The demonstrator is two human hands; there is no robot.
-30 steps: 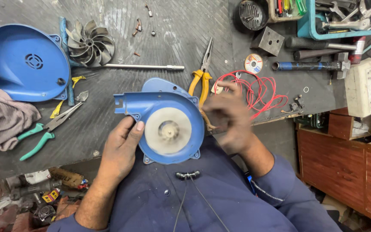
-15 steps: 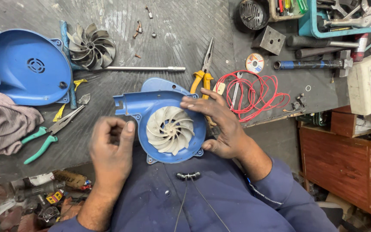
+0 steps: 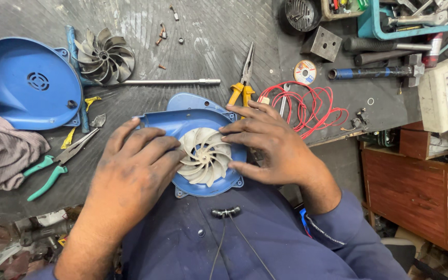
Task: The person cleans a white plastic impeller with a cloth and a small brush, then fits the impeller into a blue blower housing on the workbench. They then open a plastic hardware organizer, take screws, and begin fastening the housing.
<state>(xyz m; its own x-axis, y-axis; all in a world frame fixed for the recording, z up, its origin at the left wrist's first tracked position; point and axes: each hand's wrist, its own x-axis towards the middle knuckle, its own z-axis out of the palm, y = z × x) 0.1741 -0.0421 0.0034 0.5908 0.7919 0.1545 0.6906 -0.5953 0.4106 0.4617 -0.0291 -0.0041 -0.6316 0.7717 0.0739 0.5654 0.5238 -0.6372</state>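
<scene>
A blue round blower housing (image 3: 182,120) lies at the near edge of the grey workbench, against my body. A white fan impeller (image 3: 206,157) with curved blades sits inside it. My left hand (image 3: 133,173) rests over the housing's left side, fingers reaching the impeller's left rim. My right hand (image 3: 270,145) lies on the right side, fingertips on the impeller's upper right blades and thumb at its lower right rim. Both hands press flat rather than close around anything.
A blue housing cover (image 3: 27,83) and a dark grey impeller (image 3: 105,56) on a metal shaft (image 3: 167,82) lie at the left. Green-handled pliers (image 3: 53,166), yellow-handled pliers (image 3: 243,78), red wire (image 3: 307,106), a grey rag (image 3: 1,153) and a white socket box (image 3: 447,93) surround the work.
The impeller was spinning or blurred a second ago; now it is still. Both hands moved inward onto the impeller, and the view has come closer to the housing.
</scene>
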